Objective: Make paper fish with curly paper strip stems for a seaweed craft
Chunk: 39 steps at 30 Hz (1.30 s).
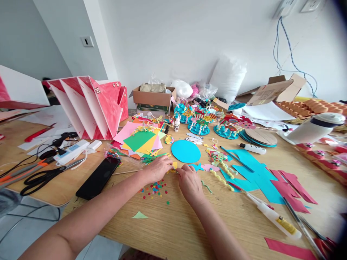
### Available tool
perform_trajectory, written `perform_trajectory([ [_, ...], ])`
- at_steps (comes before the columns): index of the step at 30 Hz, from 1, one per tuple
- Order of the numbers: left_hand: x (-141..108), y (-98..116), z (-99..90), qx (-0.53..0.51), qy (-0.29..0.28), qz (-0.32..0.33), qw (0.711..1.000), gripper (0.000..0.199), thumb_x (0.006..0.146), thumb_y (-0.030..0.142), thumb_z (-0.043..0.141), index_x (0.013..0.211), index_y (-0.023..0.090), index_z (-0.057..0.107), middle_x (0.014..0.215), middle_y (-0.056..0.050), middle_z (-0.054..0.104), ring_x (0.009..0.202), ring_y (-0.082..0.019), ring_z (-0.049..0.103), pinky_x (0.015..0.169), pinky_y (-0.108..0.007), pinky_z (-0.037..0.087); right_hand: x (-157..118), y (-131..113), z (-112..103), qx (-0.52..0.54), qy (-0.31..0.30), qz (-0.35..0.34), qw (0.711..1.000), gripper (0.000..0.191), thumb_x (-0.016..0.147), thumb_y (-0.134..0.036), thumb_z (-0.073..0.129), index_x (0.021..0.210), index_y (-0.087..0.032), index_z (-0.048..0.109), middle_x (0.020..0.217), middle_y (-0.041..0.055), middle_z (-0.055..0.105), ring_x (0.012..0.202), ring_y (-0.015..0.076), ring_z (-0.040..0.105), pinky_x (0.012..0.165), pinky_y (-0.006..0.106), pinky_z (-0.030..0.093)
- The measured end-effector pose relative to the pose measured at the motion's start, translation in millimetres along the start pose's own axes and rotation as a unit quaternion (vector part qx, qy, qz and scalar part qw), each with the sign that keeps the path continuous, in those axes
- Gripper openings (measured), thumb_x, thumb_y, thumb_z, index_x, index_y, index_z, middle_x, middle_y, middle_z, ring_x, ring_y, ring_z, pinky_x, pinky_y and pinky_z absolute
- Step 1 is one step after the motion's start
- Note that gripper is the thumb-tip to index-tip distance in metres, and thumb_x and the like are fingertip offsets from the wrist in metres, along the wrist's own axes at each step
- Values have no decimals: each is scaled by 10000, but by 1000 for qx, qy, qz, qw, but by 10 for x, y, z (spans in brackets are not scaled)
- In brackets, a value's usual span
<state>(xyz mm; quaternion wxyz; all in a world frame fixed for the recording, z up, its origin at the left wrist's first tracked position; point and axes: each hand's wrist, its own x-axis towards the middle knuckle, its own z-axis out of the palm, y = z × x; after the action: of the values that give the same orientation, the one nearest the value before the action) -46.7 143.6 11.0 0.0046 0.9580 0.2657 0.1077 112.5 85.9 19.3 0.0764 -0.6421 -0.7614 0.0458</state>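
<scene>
Both of my hands meet over the middle of the wooden table, fingertips close together. My left hand [160,168] has its fingers pressed together at the left edge of a small yellow paper piece [175,165]. At the right of that piece, my right hand [189,180] is closed in a pinch; whatever it holds is too small to make out. A blue paper disc [185,151] lies just beyond my hands. Small coloured paper dots [157,189] are scattered below, between my wrists. A blue fish-shaped cutout [196,167] and a pink one [211,167] lie right of my right hand.
A black phone [98,178] and black scissors [45,177] lie left. Coloured paper sheets [138,140] are stacked behind my left hand. Blue paper scraps [260,177], red scraps [291,191] and a glue bottle [282,221] lie right. Decorated blue discs [198,129] stand behind.
</scene>
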Motion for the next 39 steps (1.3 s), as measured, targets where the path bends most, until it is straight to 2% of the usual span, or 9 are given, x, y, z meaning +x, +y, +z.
perform_trajectory([
  [8,15,12,-22,3,-7,-5,1000,218,858,113,442,916,125,652,1002,-76,611,979,-206,499,927,-332,361,-8,-23,30,-18,-4,-5,1000,259,858,-178,412,890,-240,661,889,44,609,881,198,502,700,284,318],
  [15,47,29,-16,3,-11,-31,999,226,861,122,438,870,155,661,1040,-74,591,1059,-217,468,951,-372,357,-7,-38,25,-28,-12,-4,1000,246,864,-197,415,905,-245,653,900,47,606,895,204,501,690,291,316],
  [25,49,164,-146,12,-24,-49,998,245,866,113,416,800,139,650,1009,-93,579,1119,-248,414,950,-392,353,-17,-40,24,-33,-18,-4,999,252,860,-189,409,885,-238,655,913,59,605,916,209,494,741,306,324],
  [31,84,115,-109,7,-24,-63,998,190,844,127,476,826,141,664,986,-90,572,1087,-234,431,932,-362,361,-8,-34,29,-32,-21,-5,999,251,856,-179,417,912,-242,653,923,56,603,926,209,495,756,310,322],
  [39,94,59,-66,-9,-17,-80,997,209,840,115,479,854,181,677,1031,-68,565,1071,-205,440,923,-339,361,-8,-42,32,-36,-24,-5,999,262,870,-192,405,949,-247,650,920,56,606,924,212,505,733,307,324],
])
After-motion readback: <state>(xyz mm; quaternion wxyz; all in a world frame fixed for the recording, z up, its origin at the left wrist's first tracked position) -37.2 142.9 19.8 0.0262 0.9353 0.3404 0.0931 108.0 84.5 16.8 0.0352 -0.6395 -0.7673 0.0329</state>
